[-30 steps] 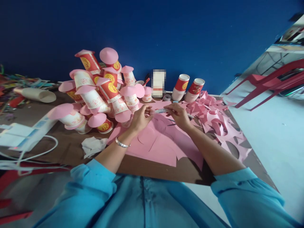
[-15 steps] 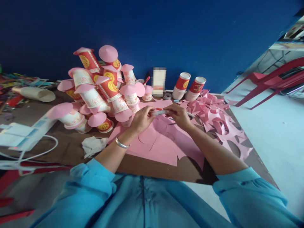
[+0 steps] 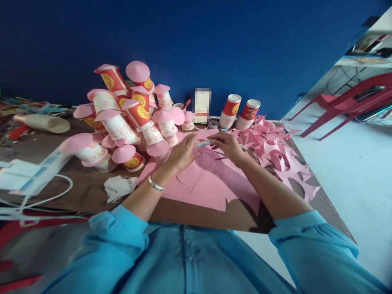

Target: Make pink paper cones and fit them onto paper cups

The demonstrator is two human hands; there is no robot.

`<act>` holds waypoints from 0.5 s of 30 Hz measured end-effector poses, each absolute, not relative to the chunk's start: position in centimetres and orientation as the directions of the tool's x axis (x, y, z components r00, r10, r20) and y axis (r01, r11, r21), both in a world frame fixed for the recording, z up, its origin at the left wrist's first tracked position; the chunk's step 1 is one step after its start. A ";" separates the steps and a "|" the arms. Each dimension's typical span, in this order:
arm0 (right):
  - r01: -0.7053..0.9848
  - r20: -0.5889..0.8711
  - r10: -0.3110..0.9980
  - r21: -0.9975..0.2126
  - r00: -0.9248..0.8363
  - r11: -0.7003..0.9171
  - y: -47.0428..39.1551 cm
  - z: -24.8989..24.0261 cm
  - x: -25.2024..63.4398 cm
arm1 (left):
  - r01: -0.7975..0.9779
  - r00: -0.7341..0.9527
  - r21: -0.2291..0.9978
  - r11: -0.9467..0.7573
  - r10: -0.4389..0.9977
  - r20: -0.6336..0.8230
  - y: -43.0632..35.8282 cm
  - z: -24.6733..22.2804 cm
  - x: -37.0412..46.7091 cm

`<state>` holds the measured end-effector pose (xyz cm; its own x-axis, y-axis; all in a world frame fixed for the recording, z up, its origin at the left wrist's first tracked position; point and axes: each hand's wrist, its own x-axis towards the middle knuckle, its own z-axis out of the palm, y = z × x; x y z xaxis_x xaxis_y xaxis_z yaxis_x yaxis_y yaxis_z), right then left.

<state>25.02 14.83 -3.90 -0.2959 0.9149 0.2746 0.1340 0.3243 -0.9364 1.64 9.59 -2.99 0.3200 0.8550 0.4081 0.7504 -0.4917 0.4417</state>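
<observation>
Between the fingertips of my right hand (image 3: 228,146) is a small translucent tube (image 3: 202,143), possibly glue, with an orange-red bit beside it. My left hand (image 3: 184,153) is open at the tube's left end, thumb and fingers apart; whether it touches the tube I cannot tell. Below both hands lie pink paper sheets (image 3: 205,194) with curved cut lines. Dark scissor blades (image 3: 219,157) stick out beneath my right hand, their handles mostly hidden.
Paper-cup towers with pink cone tops (image 3: 134,116) crowd the left. Two cup stacks (image 3: 230,112) and a tape roll (image 3: 213,124) stand by the wall. Pink scraps (image 3: 275,145) cover the right side. A crumpled tissue (image 3: 120,188), a power strip (image 3: 45,169) and a red chair (image 3: 343,104) flank the work.
My left hand has let go of the tube, its fingers straightening and parting. The tube stays in my right hand, and the view has shifted slightly.
</observation>
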 end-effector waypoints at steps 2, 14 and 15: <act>0.239 0.315 0.919 -0.898 -0.237 0.370 15.7 -4.2 26.0 | 0.804 0.312 0.405 -0.436 0.888 0.337 9.3 -2.6 1.4; 0.619 0.411 0.887 -0.646 -0.209 0.446 17.3 -5.9 28.4 | 0.891 0.422 0.189 -0.412 0.907 -0.013 5.9 -0.7 -1.2; 0.633 0.419 0.881 -0.626 -0.219 0.455 17.1 -5.8 28.2 | 0.895 0.418 0.178 -0.409 0.908 -0.019 5.8 -0.7 -1.1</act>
